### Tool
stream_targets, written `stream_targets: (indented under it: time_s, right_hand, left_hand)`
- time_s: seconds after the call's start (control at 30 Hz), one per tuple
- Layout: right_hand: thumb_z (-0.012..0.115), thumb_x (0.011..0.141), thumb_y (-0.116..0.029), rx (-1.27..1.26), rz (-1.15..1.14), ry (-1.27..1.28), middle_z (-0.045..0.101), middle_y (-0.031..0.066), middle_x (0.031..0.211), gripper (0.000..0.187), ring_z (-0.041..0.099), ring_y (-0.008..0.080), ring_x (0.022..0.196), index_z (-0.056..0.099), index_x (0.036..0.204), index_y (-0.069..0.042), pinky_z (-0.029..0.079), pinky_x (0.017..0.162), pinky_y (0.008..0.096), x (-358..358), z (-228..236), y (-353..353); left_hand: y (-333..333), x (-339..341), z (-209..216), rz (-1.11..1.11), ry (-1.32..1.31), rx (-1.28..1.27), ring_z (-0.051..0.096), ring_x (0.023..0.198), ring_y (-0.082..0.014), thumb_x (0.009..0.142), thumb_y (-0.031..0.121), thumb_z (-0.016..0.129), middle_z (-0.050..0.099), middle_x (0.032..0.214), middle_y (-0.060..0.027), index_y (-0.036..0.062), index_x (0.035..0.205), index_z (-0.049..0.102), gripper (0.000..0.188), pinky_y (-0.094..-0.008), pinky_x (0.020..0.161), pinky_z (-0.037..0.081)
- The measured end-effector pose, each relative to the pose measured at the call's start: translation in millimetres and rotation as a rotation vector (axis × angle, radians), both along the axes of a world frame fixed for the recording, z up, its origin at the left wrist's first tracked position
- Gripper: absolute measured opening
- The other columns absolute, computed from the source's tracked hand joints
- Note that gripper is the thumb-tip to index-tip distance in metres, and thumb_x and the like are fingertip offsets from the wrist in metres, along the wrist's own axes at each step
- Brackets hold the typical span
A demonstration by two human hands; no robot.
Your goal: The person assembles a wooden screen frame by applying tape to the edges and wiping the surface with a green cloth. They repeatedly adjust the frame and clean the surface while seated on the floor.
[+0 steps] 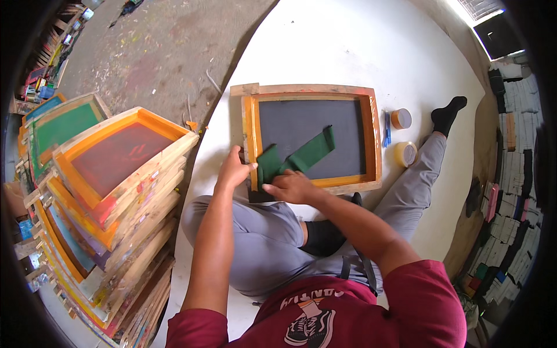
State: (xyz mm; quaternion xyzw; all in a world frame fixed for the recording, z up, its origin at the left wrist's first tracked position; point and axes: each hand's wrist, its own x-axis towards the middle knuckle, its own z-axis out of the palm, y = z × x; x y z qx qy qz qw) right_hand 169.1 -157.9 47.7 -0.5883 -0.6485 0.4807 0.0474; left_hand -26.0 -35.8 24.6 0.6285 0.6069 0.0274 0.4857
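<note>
A wooden screen-printing frame (376, 139) with orange tape along its inner edges lies in front of me, its dark grey mesh (307, 113) facing up. My left hand (233, 169) grips the frame's near left side, thumb on top and the other fingers partly hidden. Across the mesh's lower left lies a folded dark green strip of cloth (313, 152), one end slanting up to the right. My right hand (293, 187) bends over the near part of the strip, fingers closed on it at the frame's near edge.
Stacked wooden screen frames (151, 191) rise on my left. Right of the frame are a blue cutter-like tool (387, 129) and two tape rolls, one brown (401, 119) and one yellowish (405, 154). My outstretched leg (406, 200) lies beyond them on the white sheet (325, 40). Bundled stacks (516, 151) line the far right.
</note>
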Motion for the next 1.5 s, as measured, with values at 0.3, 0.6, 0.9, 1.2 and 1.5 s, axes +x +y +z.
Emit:
stream_targets:
  time_s: [0.3, 0.6, 0.9, 1.2, 1.5]
  right_hand:
    - [0.039, 0.105, -0.063, 0.020, 0.070, -0.196, 0.077, 0.0075, 0.106, 0.064, 0.061, 0.0365, 0.118, 0.079, 0.107, -0.014, 0.046, 0.104, 0.0539, 14, -1, -8]
    - [0.075, 0.083, -0.021, 0.210, 0.093, -0.094, 0.073, 0.0076, 0.103, 0.040, 0.072, 0.0316, 0.101, 0.074, 0.123, -0.020, 0.058, 0.087, 0.0444, 56, -14, 0]
    - [0.072, 0.082, -0.021, 0.215, 0.349, -0.305, 0.077, 0.0082, 0.105, 0.023, 0.076, 0.0293, 0.099, 0.076, 0.104, -0.014, 0.061, 0.081, 0.0442, -5, -42, 36]
    - [0.067, 0.084, -0.017, 0.196, -0.056, -0.293, 0.078, 0.0144, 0.098, 0.021, 0.077, 0.0339, 0.093, 0.077, 0.100, -0.009, 0.062, 0.081, 0.0456, -15, -26, 34]
    - [0.064, 0.083, -0.016, 0.169, 0.083, -0.322, 0.077, 0.0188, 0.093, 0.019, 0.077, 0.0377, 0.090, 0.077, 0.094, -0.008, 0.061, 0.082, 0.0479, -28, -43, 30]
  left_hand:
    - [5, 13, -4, -0.001, -0.093, -0.087, 0.068, 0.119, -0.0388, 0.078, 0.017, 0.090, 0.072, 0.123, -0.0225, 0.0011, 0.129, 0.051, 0.066, -0.0460, 0.099, 0.053]
    - [6, 9, -20, -0.014, -0.096, -0.055, 0.070, 0.116, -0.0375, 0.077, 0.018, 0.090, 0.072, 0.121, -0.0215, 0.0011, 0.129, 0.050, 0.067, -0.0446, 0.097, 0.054]
    - [5, 13, -4, -0.059, -0.005, 0.025, 0.068, 0.118, -0.0391, 0.078, 0.019, 0.090, 0.071, 0.123, -0.0234, 0.0010, 0.132, 0.048, 0.072, -0.0453, 0.100, 0.053]
    - [5, 5, -19, 0.004, -0.108, -0.079, 0.068, 0.117, -0.0407, 0.079, 0.016, 0.088, 0.072, 0.121, -0.0236, 0.0021, 0.128, 0.050, 0.063, -0.0473, 0.099, 0.053]
    - [9, 14, -13, -0.071, -0.067, 0.008, 0.068, 0.118, -0.0409, 0.078, 0.018, 0.090, 0.072, 0.122, -0.0235, 0.0015, 0.127, 0.050, 0.066, -0.0477, 0.098, 0.054]
